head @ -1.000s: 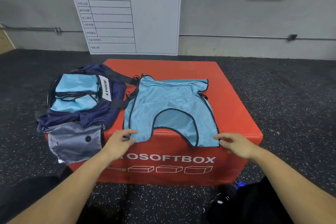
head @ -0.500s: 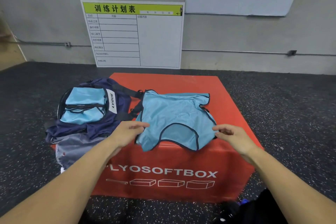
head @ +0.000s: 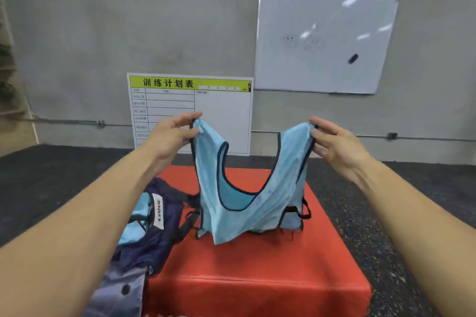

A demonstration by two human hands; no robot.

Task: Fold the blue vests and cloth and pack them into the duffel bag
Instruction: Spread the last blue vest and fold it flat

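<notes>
Though left hand [head: 175,134] pinches vest [head: 247,203], bag [head: 154,234] seemingly half-hidden.

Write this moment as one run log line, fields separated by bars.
left hand pinches vest strap | right hand pinches other strap | vest lifted above red box | bag beside

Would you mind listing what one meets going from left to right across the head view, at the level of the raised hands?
Left hand → blue vest, pinched at its two shoulder straps → right hand.
</notes>
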